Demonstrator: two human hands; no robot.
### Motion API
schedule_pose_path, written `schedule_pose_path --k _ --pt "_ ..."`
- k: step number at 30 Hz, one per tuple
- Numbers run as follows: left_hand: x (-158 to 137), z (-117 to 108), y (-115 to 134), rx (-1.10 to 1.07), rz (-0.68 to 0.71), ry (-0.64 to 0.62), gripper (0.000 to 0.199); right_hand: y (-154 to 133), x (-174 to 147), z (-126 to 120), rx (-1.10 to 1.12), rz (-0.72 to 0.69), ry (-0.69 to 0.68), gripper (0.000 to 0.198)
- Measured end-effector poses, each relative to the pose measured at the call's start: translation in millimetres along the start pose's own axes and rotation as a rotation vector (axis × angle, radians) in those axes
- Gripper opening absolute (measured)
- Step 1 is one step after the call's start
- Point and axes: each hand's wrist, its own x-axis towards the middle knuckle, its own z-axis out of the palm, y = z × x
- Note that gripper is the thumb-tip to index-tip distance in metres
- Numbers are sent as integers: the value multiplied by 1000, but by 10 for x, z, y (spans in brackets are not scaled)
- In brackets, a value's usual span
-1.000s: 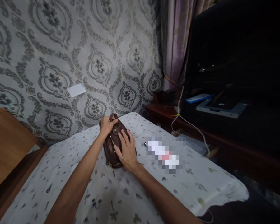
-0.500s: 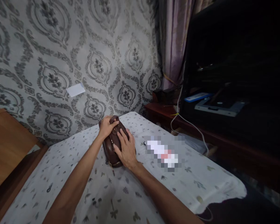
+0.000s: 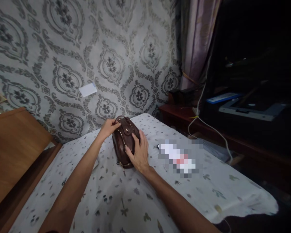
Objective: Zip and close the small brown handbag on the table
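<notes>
A dark brown leather handbag (image 3: 121,137) with gold-coloured zips and a small clasp tab on top stands on the patterned white sheet. At its far left end is my left hand (image 3: 108,128), closed, thumb over the top edge near a zip and the other fingers partly hidden. Whether a zip pull is in that pinch is too small to see. Spread over the bag's near right side lies my right hand (image 3: 140,152), thumb and fingers apart and touching the leather.
A blurred-out pale object (image 3: 177,158) lies on the sheet (image 3: 126,194) right of the bag. Beyond the right edge stand a dark red cabinet (image 3: 169,111) and a loose white cable (image 3: 215,137). A wooden board (image 3: 19,149) rises at left, with patterned wallpaper (image 3: 111,64) behind.
The view has swung left, so everything sits further right. My left hand has slid off the bag's top toward its left edge, uncovering the clasp tab. My right hand stays against the side.
</notes>
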Motion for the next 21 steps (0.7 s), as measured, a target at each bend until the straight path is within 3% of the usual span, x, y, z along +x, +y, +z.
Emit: schedule_pose_path --k 8,13,21 --pt "-177 -8 92 243 -67 -3 21 28 7 -13 55 -27 -28 52" --pt "-202 -7 139 285 -28 51 17 -9 14 -20 29 -39 -45 44" --pt "-415 146 -42 101 26 138 16 -76 22 -62 7 -38 -75 47"
